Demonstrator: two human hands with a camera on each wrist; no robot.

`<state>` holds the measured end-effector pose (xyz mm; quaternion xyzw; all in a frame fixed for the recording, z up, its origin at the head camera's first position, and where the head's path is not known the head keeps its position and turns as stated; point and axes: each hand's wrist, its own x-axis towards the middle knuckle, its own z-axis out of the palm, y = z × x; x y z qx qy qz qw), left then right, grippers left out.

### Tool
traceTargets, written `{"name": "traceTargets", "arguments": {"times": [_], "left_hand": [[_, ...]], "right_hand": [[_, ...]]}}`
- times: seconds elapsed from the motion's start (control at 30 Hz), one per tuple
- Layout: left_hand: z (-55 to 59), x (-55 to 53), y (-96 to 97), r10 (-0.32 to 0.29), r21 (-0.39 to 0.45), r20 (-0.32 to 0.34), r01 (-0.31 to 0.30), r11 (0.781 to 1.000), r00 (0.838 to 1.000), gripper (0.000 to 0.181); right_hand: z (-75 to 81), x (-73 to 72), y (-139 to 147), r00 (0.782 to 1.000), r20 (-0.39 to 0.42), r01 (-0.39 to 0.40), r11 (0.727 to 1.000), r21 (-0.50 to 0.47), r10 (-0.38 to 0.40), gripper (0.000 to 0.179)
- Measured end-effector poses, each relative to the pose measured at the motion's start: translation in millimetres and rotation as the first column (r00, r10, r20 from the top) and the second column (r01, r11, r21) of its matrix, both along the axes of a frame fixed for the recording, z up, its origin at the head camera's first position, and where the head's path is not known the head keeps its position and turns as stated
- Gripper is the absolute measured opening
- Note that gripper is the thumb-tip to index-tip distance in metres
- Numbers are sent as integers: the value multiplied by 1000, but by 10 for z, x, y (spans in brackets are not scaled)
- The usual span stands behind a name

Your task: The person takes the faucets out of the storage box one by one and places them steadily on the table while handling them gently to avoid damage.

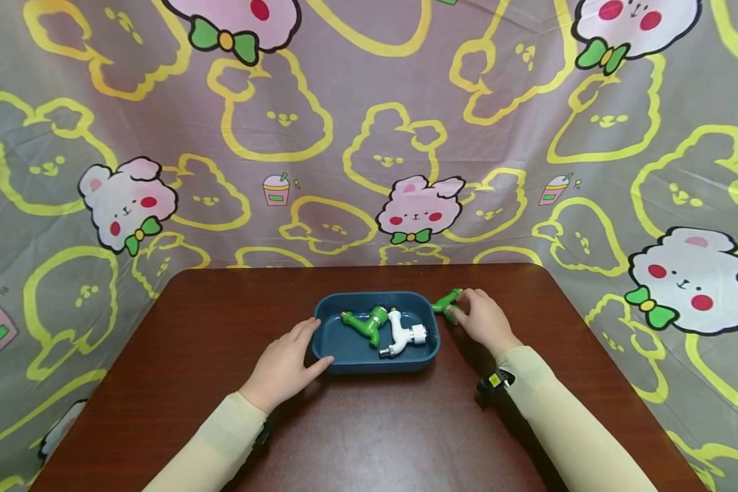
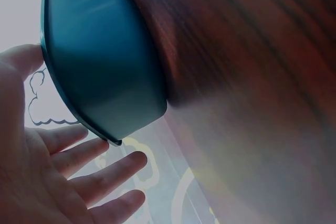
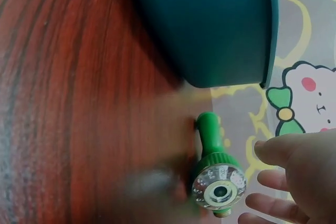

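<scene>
A dark blue plastic basin sits on the table. Inside it lie a green faucet and a white faucet side by side. My left hand rests at the basin's left end, thumb by the near corner and fingers spread along the rim; the left wrist view shows these fingers fairly straight. To the right of the basin lies a second green faucet, its round knurled end facing the camera in the right wrist view. My right hand is beside this faucet, fingers loosely bent and not wrapped around it.
The brown wooden table ends at a patterned cloth backdrop that rises behind it and on both sides. A dark wrist device sits at the right sleeve's cuff.
</scene>
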<state>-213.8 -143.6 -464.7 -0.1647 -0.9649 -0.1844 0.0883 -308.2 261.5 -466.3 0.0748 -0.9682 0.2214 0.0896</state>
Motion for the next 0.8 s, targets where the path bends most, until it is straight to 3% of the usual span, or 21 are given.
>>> {"name": "traceTargets", "arguments": {"times": [0.3,0.8], "left_hand": [[27,-8,4,-4,-1,7,4,1000,1000,85],[24,3,2,-2,-8,4,2,1000,1000,84]], "right_hand": [[127,-4,-54,995,-92,-28,1000,2,28,23],[357,38,-209,982,-179,-70,997,-29,64,11]]}}
